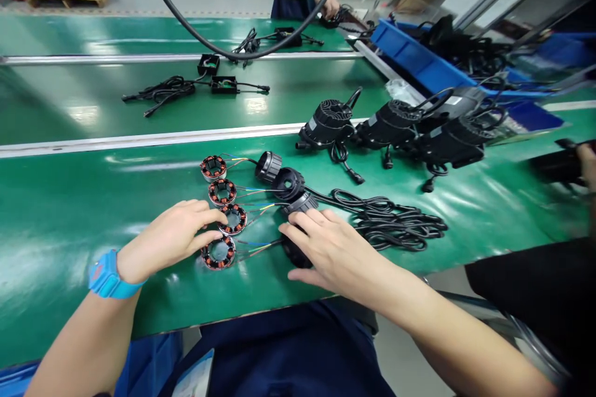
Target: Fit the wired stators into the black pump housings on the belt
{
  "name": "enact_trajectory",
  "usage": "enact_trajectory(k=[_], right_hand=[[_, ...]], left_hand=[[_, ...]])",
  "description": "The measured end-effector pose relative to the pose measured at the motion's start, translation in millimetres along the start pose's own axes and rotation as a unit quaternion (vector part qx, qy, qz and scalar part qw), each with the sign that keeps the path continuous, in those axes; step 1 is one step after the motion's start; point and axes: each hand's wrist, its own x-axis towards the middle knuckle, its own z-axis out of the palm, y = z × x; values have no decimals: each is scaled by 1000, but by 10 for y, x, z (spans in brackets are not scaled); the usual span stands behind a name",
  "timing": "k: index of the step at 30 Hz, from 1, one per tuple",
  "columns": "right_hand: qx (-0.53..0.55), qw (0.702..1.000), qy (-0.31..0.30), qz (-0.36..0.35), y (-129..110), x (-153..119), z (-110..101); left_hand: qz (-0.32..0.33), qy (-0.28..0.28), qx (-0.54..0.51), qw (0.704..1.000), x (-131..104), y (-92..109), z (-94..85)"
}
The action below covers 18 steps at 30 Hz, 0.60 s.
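Several motor stators with copper windings lie in a column on the green bench. My left hand pinches the rim of the third stator from the top, its thumb close to the nearest stator. Thin coloured wires lead from the stators to black ribbed plastic caps, such as the far cap and the open-faced cap. My right hand is curled over the nearest black cap, which its fingers partly hide. Coiled black cables run off to the right of the caps.
Several black pump-like units stand behind the cables. Farther back lie black boxes with cables and a blue bin. A black hose hangs across the top. A co-worker's hand works opposite; another person is at right.
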Motion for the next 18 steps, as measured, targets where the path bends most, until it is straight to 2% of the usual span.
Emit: enact_trajectory(k=[3, 4, 6, 8, 9, 10, 12, 14, 16, 18], right_hand=[[83, 994, 50, -51, 184, 90, -406], [94, 990, 90, -57, 257, 163, -616], [81, 973, 212, -39, 391, 388, -1096], [69, 934, 349, -8, 496, 718, -1581], [76, 910, 407, -1, 539, 920, -1800], [95, 884, 457, 1, 580, 1147, -1998], [172, 842, 511, -4, 648, 1658, -2320], [309, 808, 502, 12, 682, 2206, -2553], [453, 777, 438, 21, 656, 2719, -2724], [567, 723, 393, 17, 566, 3124, -2849]], left_hand=[[5, 16, -8, 1000, 17, -19, -22], [-1, 35, -4, 999, 15, -41, -40], [-42, 95, 40, 994, -8, -116, -80], [-123, 146, 121, 974, -46, -232, -105], [-170, 150, 159, 961, -65, -301, -107], [-214, 137, 187, 949, -82, -373, -103], [-284, 83, 205, 933, -106, -506, -78], [-317, 44, 184, 929, -117, -604, -43], [-331, 37, 158, 930, -116, -658, -15], [-344, 41, 142, 927, -104, -677, -1]])
